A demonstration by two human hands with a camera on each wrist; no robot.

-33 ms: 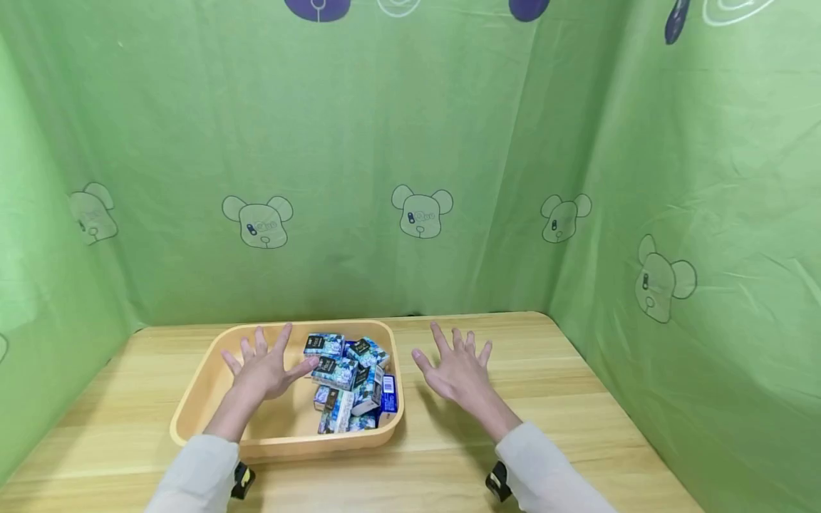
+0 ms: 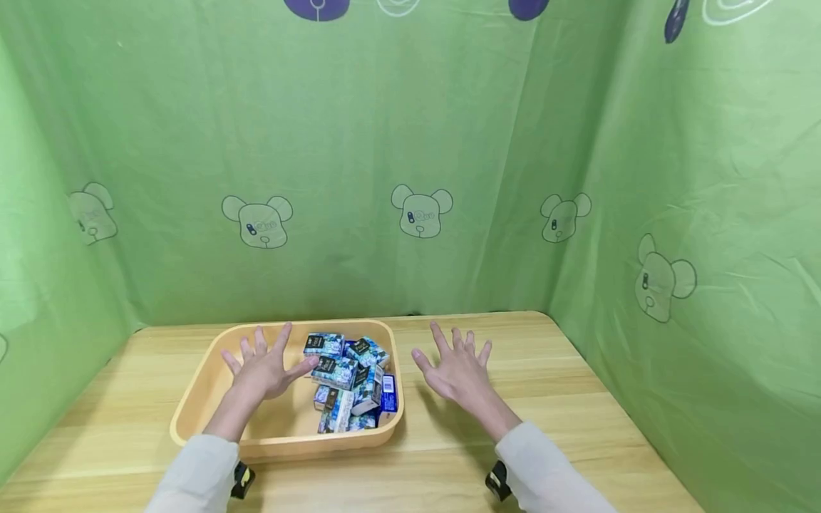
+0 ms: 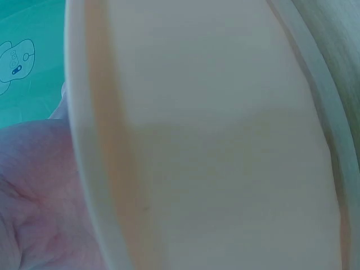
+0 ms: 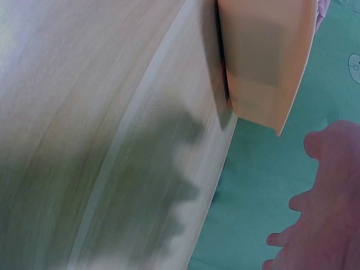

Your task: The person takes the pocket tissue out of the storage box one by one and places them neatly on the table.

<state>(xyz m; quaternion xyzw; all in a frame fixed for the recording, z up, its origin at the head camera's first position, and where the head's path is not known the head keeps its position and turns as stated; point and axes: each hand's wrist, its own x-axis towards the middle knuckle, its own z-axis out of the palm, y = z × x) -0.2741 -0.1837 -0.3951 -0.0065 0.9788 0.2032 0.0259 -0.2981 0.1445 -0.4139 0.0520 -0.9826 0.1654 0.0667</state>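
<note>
An orange-yellow tray (image 2: 288, 447) stands on the wooden table, left of the middle in the head view. Several small blue patterned boxes (image 2: 336, 372) lie piled in its right part. My left hand (image 2: 263, 372) hovers over the tray, fingers spread, thumb tip beside the boxes, holding nothing. To the right of the tray, my right hand (image 2: 457, 370) is raised over the table, fingers spread and holding nothing. The left wrist view shows the left palm (image 3: 45, 197) beside the tray's inside (image 3: 214, 140); the right wrist view has the right hand (image 4: 326, 202) and the tray's outer wall (image 4: 264, 62).
The wooden table (image 2: 545, 399) extends right of the tray and in front of it. Green curtains (image 2: 359, 128) with bear-head prints hang behind the table and along both sides. Black bands (image 2: 497, 481) show under both wrists.
</note>
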